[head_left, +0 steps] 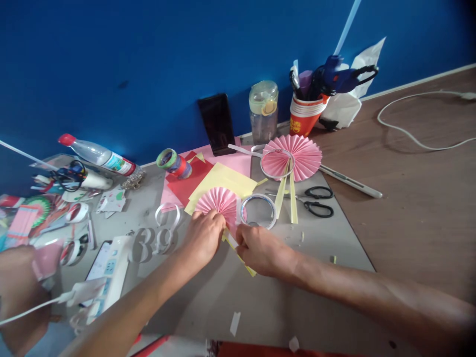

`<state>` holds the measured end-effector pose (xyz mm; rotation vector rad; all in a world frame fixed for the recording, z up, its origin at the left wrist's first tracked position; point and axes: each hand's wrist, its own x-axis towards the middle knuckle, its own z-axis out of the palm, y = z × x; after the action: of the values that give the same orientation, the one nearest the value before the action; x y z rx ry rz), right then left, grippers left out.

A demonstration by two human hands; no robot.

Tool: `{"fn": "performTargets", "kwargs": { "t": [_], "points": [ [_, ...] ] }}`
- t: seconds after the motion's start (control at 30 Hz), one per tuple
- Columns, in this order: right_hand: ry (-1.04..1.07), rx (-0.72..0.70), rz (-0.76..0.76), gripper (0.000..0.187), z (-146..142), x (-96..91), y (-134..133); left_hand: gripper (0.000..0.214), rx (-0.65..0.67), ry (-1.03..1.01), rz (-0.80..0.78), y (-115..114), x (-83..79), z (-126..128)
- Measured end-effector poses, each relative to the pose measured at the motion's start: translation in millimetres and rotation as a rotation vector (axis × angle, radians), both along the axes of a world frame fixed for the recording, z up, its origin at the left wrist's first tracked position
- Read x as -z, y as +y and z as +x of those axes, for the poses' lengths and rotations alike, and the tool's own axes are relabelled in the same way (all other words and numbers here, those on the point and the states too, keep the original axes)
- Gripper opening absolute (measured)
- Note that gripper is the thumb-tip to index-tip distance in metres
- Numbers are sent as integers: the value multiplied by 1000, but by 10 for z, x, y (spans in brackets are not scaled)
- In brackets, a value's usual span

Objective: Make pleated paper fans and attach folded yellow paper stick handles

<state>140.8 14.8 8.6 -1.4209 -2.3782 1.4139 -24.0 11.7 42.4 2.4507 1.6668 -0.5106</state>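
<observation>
A pink pleated paper fan (pixel 219 201) lies on the grey board, and my left hand (pixel 208 232) is closed on its lower edge. From under these fingers a yellow paper strip (pixel 250 270) runs down and right. My right hand (pixel 260 249) is closed beside the strip, just below a roll of tape (pixel 275 213); what its curled fingers pinch is hidden. A second pink fan (pixel 307 153) with two yellow strips (pixel 293 201) hanging from it lies further back, a tape ring resting over it. Black-handled scissors (pixel 319 208) lie to its right.
Yellow (pixel 226 181) and red paper (pixel 184 183) sheets lie behind my hands. A dark phone (pixel 216 124), a lidded bottle (pixel 263 114) and a red paper cup (pixel 303 119) stand by the blue wall. A power strip (pixel 111 272) and another person's arm (pixel 22 292) are at left.
</observation>
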Motion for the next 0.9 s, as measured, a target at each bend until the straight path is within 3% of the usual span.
{"fn": "performTargets", "kwargs": {
  "t": [0.5,0.9],
  "points": [
    [-65,-46,90,18,-65,19,15,23,-6,59,33,4,72,10],
    [-130,-115,92,24,-72,-74,23,8,-178,95,11,36,-27,121]
  ]
}}
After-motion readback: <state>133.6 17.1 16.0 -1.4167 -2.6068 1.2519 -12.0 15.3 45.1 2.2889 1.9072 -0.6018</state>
